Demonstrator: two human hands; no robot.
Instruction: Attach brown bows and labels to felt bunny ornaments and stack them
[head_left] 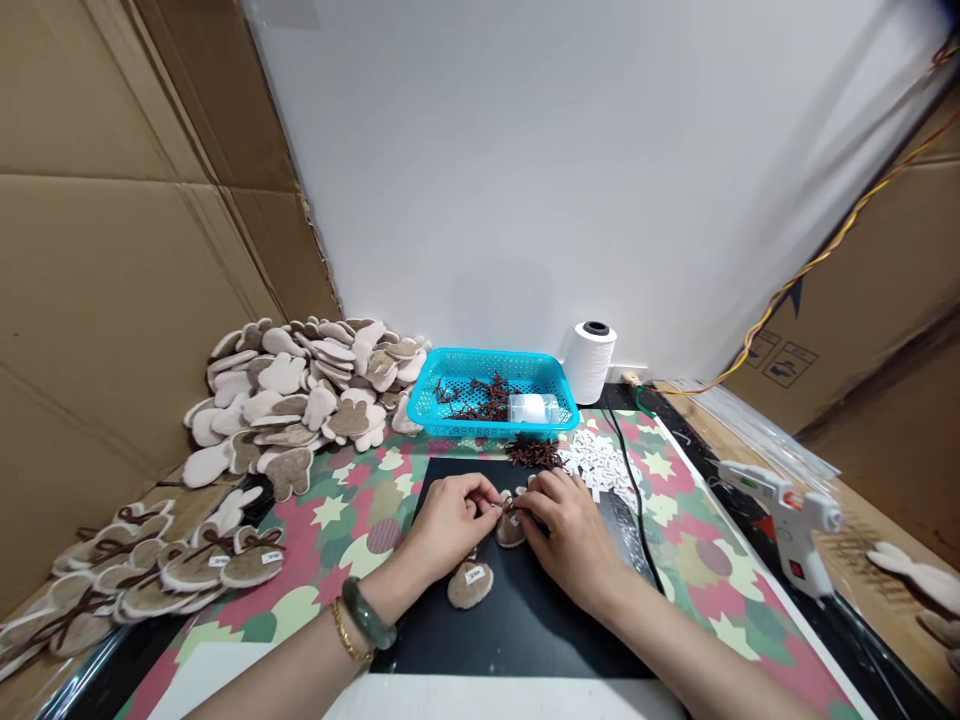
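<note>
Over the black mat, my left hand and my right hand meet at a small brown plush piece. The thumb and forefinger of my left hand pinch at its left upper edge, by a thin brown cord. From the right, the closed fingers of my right hand grip the same piece; their tips partly cover it. A second brown plush piece, with a white label and a brown cord, lies on the mat below my left hand.
Behind stand a blue basket with brown bows and a white thread cone. Brown bows and white labels lie before it. Plush pieces heap at left, labelled ones nearer. A glue gun and black cable are right.
</note>
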